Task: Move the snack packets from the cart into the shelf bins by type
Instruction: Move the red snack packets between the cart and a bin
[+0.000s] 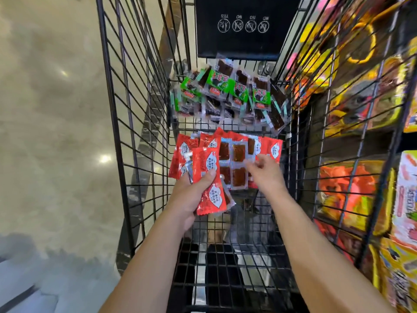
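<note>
Head view. Cart [133, 123] of black wire seen from above, both my forearms reaching down into it.

My left hand [191, 195] grips a fanned bundle of red packets [205, 164], the thumb pressed across the front of the topmost one and the fingers beneath.

Further red packets with clear windows [238, 154] spread to the right of that bundle, above the wire floor. Whether they lie loose or belong to the held bundle, I cannot tell.

My right hand [267, 171] is at these windowed packets, fingers bent toward their right side. The hand is blurred, so I cannot tell whether it pinches one or only touches.

Green packets [216, 83] lie heaped at the far end of the cart, well apart from both hands, just below a black plaque [246, 41] bearing four round symbols.

A shelf [365, 114] of brightly coloured snack bags stands just beside the cart's right wall. Pale glossy floor [49, 109] lies to the left.
</note>
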{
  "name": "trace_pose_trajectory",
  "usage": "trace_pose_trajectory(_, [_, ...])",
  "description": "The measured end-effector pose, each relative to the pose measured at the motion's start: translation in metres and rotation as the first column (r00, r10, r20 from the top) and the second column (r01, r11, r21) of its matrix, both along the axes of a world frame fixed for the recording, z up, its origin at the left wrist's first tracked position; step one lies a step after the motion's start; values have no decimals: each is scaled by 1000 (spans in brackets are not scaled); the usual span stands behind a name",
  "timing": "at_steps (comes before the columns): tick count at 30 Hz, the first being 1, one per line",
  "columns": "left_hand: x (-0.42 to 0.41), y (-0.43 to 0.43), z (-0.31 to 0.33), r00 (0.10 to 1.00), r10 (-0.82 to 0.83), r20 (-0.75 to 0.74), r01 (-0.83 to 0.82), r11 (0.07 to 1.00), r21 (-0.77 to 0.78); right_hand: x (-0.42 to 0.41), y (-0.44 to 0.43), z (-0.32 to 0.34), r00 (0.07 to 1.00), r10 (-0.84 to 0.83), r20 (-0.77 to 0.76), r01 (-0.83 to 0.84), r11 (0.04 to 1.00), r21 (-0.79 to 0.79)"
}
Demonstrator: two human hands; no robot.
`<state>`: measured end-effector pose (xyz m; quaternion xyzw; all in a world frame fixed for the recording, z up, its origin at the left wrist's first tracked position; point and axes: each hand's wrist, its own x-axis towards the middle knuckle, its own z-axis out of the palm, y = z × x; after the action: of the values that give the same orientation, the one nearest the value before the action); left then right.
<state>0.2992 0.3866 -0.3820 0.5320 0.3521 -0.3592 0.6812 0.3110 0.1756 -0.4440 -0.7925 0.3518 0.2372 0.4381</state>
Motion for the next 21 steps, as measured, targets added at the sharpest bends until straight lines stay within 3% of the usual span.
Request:
trace_pose_trajectory(3, [-2, 4, -5, 999, 41, 21, -41, 999, 12, 6, 12, -16, 996, 84, -35, -86, 994, -64])
trace_pose_trajectory(6, [-3, 6, -8, 998, 57, 25, -58, 998, 17, 5, 20, -25, 1000, 28, -7, -29, 993, -118])
trace_pose_trajectory(10, [-3, 7, -10, 997, 76, 23, -76, 997, 10, 1, 22, -34, 996, -87, 2, 87, 996, 11])
trace_pose_trajectory(15, [-2, 5, -12, 997, 67, 28, -68, 997, 21, -10, 14, -25, 975, -183, 123, 182, 983, 26])
trace_pose_trajectory(18, [-2, 4, -12, 998, 44, 34, -45, 999, 28, -17, -2, -3, 949, -278, 151, 255, 954, 156])
trace_pose_trajectory(21, [-1, 1, -8, 999, 19, 40, -20, 1000, 13, -26, -16, 26, 920, -353, 171, 250, 863, 440])
